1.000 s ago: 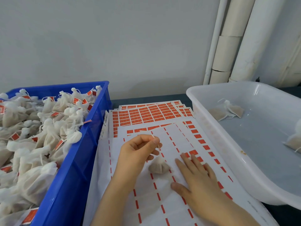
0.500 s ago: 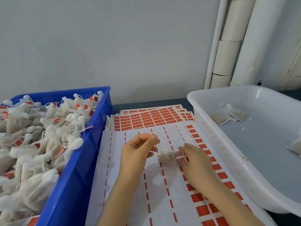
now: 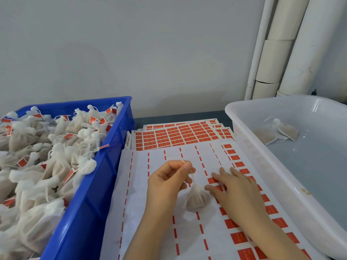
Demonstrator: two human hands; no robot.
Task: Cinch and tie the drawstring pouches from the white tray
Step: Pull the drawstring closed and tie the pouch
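- A large blue plastic crate (image 3: pixel 105 177) is sitting at your left on the table (image 3: pixel 180 116), and it is brimming with tied white mesh pouches carrying orange tags (image 3: pixel 56 156).
- A wide white plastic tray (image 3: pixel 249 117) is standing at your right, holding two flat, untied tan-filled drawstring pouches (image 3: pixel 287 131) that are lying together near its far end.
- White backing sheets of orange rectangular labels (image 3: pixel 161 231) are lying stacked between crate and tray; the top sheet is mostly peeled, with labels remaining along its right side.
- Your right hand (image 3: pixel 236 190) is resting flat on that top sheet with fingers straight and released, fingertips over the orange labels, just beside the pouch you are working on. Whether it is touching the pouch, you cannot tell.
- Your left hand (image 3: pixel 167 182) is grasping: thumb and forefinger are pinching the thin white drawstring (image 3: pixel 191 174) and holding it taut above the sheet.
- The small gathered white mesh pouch (image 3: pixel 196 200) is sitting on the top sheet between your hands, its cinched neck pointing up along the string.
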